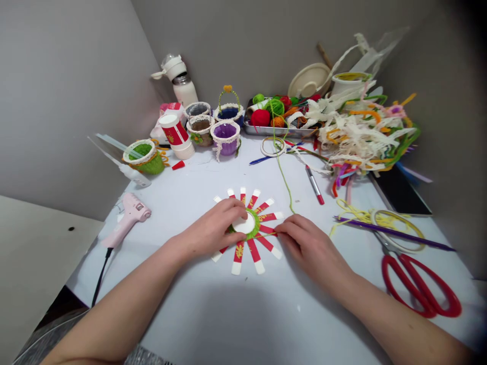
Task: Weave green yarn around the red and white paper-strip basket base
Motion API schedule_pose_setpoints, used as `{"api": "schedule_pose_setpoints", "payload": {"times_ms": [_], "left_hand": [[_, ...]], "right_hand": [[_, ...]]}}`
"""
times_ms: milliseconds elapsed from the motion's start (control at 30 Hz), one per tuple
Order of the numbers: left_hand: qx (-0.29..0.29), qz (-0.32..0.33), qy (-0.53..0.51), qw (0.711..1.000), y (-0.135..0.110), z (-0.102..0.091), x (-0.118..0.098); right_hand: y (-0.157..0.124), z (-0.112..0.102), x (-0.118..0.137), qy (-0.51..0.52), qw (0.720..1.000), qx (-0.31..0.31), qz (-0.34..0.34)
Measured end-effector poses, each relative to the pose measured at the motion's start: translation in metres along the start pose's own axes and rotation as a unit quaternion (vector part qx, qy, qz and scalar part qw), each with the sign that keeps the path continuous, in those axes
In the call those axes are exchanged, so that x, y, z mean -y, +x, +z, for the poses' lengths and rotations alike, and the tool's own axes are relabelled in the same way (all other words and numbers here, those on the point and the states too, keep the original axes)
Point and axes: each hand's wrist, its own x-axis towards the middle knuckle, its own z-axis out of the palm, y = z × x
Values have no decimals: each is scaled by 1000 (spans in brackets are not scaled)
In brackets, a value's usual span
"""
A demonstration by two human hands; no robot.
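Note:
A paper cup cut into radiating red-and-white strips [255, 249] lies flat on the white tabletop [243, 314], its round white base [245, 223] facing up and ringed with green yarn. My left hand [215, 228] rests over the base, fingers gripping its edge and hiding part of the strips. My right hand [304, 246] sits at the right side of the ring, fingertips pinched on a strand of green yarn [283, 175]. That strand rises across the table to a green yarn ball [274, 107] in a metal tray.
A pink glue gun [127, 218] lies to the left, its black cord running off the table edge. Red-handled scissors [416, 286] and a purple stick [395, 234] lie right. A red marker [315, 185], finished yarn-trimmed cups [225, 139] and a raffia and pipe-cleaner pile [361, 137] stand beyond.

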Motion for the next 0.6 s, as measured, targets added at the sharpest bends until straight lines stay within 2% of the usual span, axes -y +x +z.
{"api": "schedule_pose_setpoints", "payload": {"times_ms": [267, 367, 600], "left_hand": [[62, 24, 7, 998, -1, -16, 7], [79, 13, 2, 997, -2, -19, 7], [78, 12, -3, 997, -1, -19, 8]], "right_hand": [[-2, -9, 8, 5, 999, 14, -34], [-5, -12, 12, 1, 997, 48, -59], [-24, -9, 30, -22, 985, 116, -123]]}}
